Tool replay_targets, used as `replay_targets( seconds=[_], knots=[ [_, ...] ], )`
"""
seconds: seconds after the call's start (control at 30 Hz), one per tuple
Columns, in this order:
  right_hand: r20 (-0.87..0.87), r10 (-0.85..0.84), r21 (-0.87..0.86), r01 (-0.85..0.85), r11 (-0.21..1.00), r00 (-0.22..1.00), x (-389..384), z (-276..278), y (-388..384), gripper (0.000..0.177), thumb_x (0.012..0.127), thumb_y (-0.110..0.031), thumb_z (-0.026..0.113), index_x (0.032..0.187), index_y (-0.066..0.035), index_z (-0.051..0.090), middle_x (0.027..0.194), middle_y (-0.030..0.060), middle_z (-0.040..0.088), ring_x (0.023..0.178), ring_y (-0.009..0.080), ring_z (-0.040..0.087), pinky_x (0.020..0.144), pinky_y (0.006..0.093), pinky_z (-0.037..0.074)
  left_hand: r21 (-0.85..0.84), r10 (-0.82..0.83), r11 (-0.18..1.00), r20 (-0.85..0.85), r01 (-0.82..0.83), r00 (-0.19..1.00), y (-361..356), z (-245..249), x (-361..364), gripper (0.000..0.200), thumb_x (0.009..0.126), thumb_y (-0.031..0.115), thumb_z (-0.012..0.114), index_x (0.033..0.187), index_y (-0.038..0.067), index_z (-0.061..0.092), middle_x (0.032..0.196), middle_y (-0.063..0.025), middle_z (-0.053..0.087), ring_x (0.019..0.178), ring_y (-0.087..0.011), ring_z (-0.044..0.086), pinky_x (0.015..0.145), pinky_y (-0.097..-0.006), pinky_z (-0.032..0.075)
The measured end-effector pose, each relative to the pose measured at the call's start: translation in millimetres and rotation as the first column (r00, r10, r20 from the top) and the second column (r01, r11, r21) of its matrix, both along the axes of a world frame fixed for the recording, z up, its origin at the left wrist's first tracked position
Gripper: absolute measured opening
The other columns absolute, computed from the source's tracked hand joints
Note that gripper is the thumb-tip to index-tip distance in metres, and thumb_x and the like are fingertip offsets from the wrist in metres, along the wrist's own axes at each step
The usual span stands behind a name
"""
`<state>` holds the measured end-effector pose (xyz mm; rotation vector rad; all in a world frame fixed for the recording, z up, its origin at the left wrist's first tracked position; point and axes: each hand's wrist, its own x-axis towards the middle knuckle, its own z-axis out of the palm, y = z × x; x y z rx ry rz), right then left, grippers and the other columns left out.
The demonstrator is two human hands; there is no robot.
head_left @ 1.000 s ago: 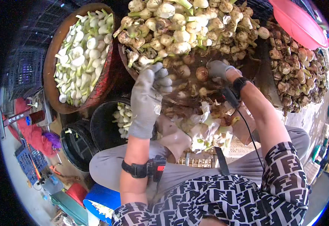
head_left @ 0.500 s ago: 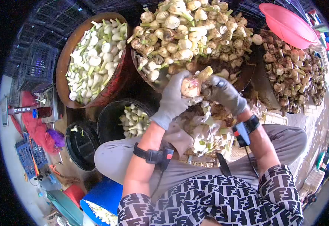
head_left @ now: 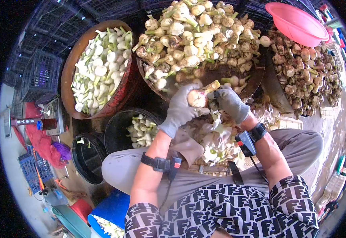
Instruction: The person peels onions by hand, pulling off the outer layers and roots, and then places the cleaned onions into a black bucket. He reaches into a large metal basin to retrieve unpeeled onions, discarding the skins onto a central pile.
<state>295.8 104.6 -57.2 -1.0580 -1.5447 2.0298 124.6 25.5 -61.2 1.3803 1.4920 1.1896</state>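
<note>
My left hand (head_left: 179, 108), in a grey glove, is wrapped round a garlic bulb (head_left: 197, 99) with pinkish-white skin and a cut yellowish stem pointing up and right. Close by on the right, my gloved right hand (head_left: 232, 105) has its fingers curled in beside the stem. A small dark piece (head_left: 214, 95) shows at its fingertips; I cannot make out what it is, nor whether it touches the bulb. Under both hands lies a heap of papery garlic peelings (head_left: 220, 139). Just beyond them, a wide pan (head_left: 256, 81) carries a large pile of unpeeled garlic (head_left: 196, 39).
Clean white garlic fills a rusty red tub (head_left: 68, 79) at left. Below it, a black bucket (head_left: 111, 129) holds more clean bulbs, beside another black tub (head_left: 78, 158). Brownish bulbs (head_left: 305, 75) are heaped at right, under a pink basin (head_left: 300, 25). A blue bucket (head_left: 109, 210) stands lower left.
My right hand has drawn slightly down from the bulb, its fingers still curled. My left hand holds the bulb with its stem leaning more to the right. The view has shifted slightly.
</note>
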Motion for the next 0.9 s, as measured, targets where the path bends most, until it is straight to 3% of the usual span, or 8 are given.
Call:
replay_targets(
  seconds=[0.2,0.4,0.47,0.5,0.53,0.6,0.8,0.9],
  knots=[
    [0.140,0.078,0.705,-0.155,0.693,0.987,6,-35,-4,0.018,0.064,-0.013,0.067,0.081,-0.009,0.064,0.075,0.0101,0.063,0.068,0.0261,0.060,0.060,0.0328,0.047,-0.053,-0.093,0.992,0.309,0.115,0.946,-3,-25,-3,0.059,0.068,0.033,0.075,0.111,0.003,0.048,0.101,-0.0057,0.056,0.089,-0.0144,0.054,0.079,-0.0258,0.045],
    [0.189,0.063,0.771,-0.187,0.608,0.980,3,-18,-7,0.019,0.065,-0.012,0.063,0.083,-0.010,0.064,0.074,0.0116,0.062,0.066,0.0262,0.058,0.061,0.0338,0.047,-0.183,0.033,0.982,0.380,0.040,0.924,-6,-13,-1,0.031,0.089,0.028,0.052,0.108,0.004,0.051,0.101,-0.0052,0.055,0.092,-0.0134,0.052,0.083,-0.0271,0.042],
    [0.221,0.135,0.732,-0.256,0.632,0.966,4,-39,-1,0.017,0.066,-0.010,0.067,0.083,-0.007,0.063,0.074,0.0075,0.063,0.065,0.0182,0.060,0.062,0.0302,0.048,-0.100,0.035,0.995,0.489,0.016,0.871,-7,-13,2,0.047,0.084,0.040,0.056,0.111,0.002,0.048,0.091,-0.0076,0.059,0.080,-0.0146,0.057,0.073,-0.0264,0.046],
    [-0.017,0.084,0.319,-0.074,0.945,0.996,1,-36,-7,0.016,0.069,-0.003,0.060,0.085,-0.004,0.062,0.076,0.0047,0.063,0.067,0.0139,0.058,0.061,0.0270,0.047,-0.158,0.062,0.987,0.593,0.041,0.803,-6,-12,3,0.049,0.085,0.043,0.052,0.111,0.002,0.048,0.090,-0.0080,0.060,0.076,-0.0159,0.058,0.067,-0.0267,0.047],
    [-0.218,-0.213,-0.195,0.171,0.966,0.952,-3,-33,-13,0.017,0.073,0.004,0.053,0.087,-0.001,0.061,0.077,0.0020,0.063,0.070,0.0095,0.057,0.059,0.0239,0.046,-0.224,0.104,0.972,0.686,0.074,0.720,-8,-8,5,0.051,0.086,0.047,0.048,0.111,0.002,0.049,0.089,-0.0084,0.061,0.071,-0.0172,0.059,0.062,-0.0270,0.048],
    [-0.102,-0.233,-0.228,0.205,0.952,0.967,-9,-30,-15,0.022,0.072,0.004,0.051,0.091,0.000,0.061,0.079,0.0023,0.063,0.069,0.0096,0.057,0.060,0.0234,0.046,-0.422,0.349,0.907,0.746,-0.004,0.567,-6,7,12,0.059,0.086,0.058,0.037,0.106,0.004,0.053,0.081,-0.0076,0.061,0.058,-0.0159,0.058,0.041,-0.0241,0.040],
    [0.073,-0.176,0.056,0.172,0.983,0.982,1,-9,-24,0.026,0.071,-0.006,0.063,0.097,-0.006,0.064,0.078,-0.0006,0.063,0.066,0.0059,0.054,0.058,0.0216,0.044,-0.385,0.262,0.882,0.881,0.273,0.394,-6,17,1,0.059,0.085,0.059,0.036,0.099,0.005,0.056,0.075,-0.0029,0.059,0.055,-0.0110,0.053,0.041,-0.0211,0.039],
    [-0.043,-0.244,-0.071,0.241,0.968,0.969,-5,-21,-23,0.023,0.073,-0.006,0.063,0.097,-0.006,0.063,0.079,-0.0009,0.062,0.068,0.0062,0.054,0.060,0.0216,0.044,-0.154,0.172,0.983,0.540,-0.104,0.824,0,-41,9,0.043,0.086,0.043,0.049,0.103,0.003,0.054,0.083,-0.0048,0.061,0.066,-0.0121,0.056,0.055,-0.0233,0.046]
  ],
)
